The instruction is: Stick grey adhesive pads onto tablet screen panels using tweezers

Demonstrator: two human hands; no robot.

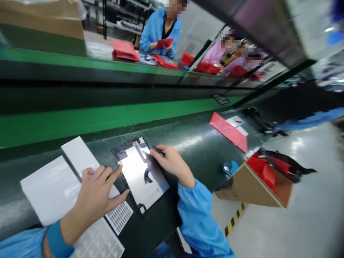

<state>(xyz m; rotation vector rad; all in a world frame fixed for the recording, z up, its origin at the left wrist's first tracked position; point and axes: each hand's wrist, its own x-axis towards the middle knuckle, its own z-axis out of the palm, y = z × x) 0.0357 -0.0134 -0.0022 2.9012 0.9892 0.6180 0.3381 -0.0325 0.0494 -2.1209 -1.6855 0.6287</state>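
A tablet-sized screen panel (137, 172) lies on the dark green bench, with a silvery-white back, a black frame and a dark flex cable (147, 173). My left hand (98, 191) has its fingers spread, the fingertips at the panel's left edge. Between the fingers of my right hand (173, 163) is a dark slim tool (159, 151), held over the panel's upper right side; its exact kind is unclear. Left of the panel lie a white sheet (53, 190), a narrower white strip (80, 154) and a sheet of small grey labels (119, 216), partly under my left hand.
A red flat packet (228, 132) and a blue roll-like item (230, 167) lie along the bench to the right. Past its edge stands a cardboard box (252, 186) holding red bags. Across the green-edged ledge (107, 111), a person in blue (150, 30) handles a red packet.
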